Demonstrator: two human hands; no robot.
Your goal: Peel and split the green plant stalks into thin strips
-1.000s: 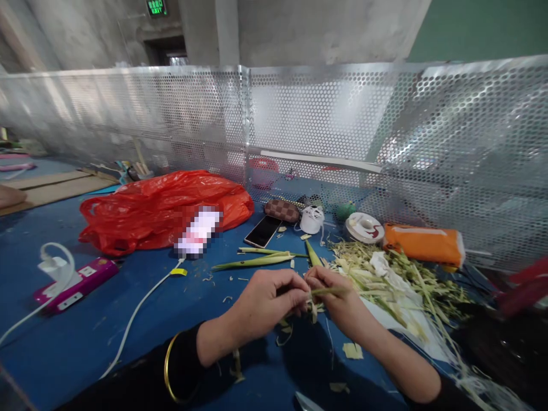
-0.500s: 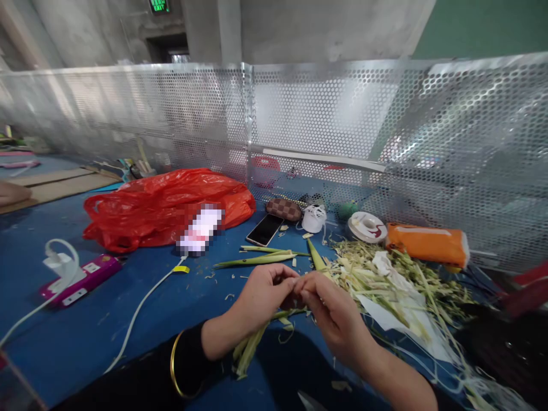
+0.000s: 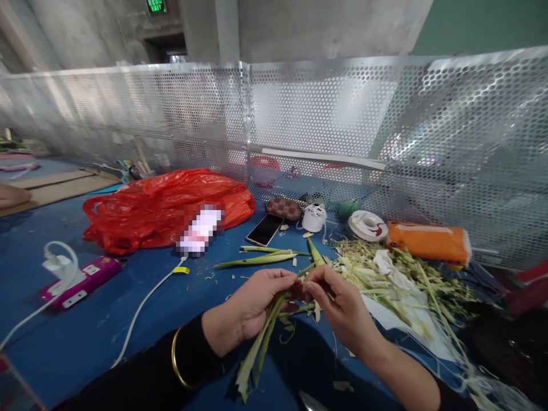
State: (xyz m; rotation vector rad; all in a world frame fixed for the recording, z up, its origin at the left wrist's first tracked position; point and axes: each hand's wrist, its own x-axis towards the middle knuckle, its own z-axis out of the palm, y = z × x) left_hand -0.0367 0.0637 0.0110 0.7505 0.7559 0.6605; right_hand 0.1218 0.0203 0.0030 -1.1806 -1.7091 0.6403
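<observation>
My left hand (image 3: pixel 261 299) is closed around a bundle of green leaf strips (image 3: pixel 263 342), whose cut ends hang down toward me. The thumb presses on the strips near their upper end. My right hand (image 3: pixel 338 302) is in a pinch right beside the left fingertips, at the top of the bundle; what lies between its fingers is too small to tell. Beyond the hands, long green stalks (image 3: pixel 261 258) lie on the blue table (image 3: pixel 171 325). A pointed green shoot (image 3: pixel 315 251) leans just behind the right hand.
A pile of shredded plant scraps (image 3: pixel 398 285) spreads at right, near an orange packet (image 3: pixel 428 242) and a tape roll (image 3: pixel 367 225). A red plastic bag (image 3: pixel 166 200), two phones and a purple power strip (image 3: pixel 88 279) are left and centre. A blade tip (image 3: pixel 311 402) shows at the bottom edge.
The strips in my left hand have swung into fuller view, and that hand has turned more open toward me. My right hand has shifted slightly right and down, its fingers still pinched.
</observation>
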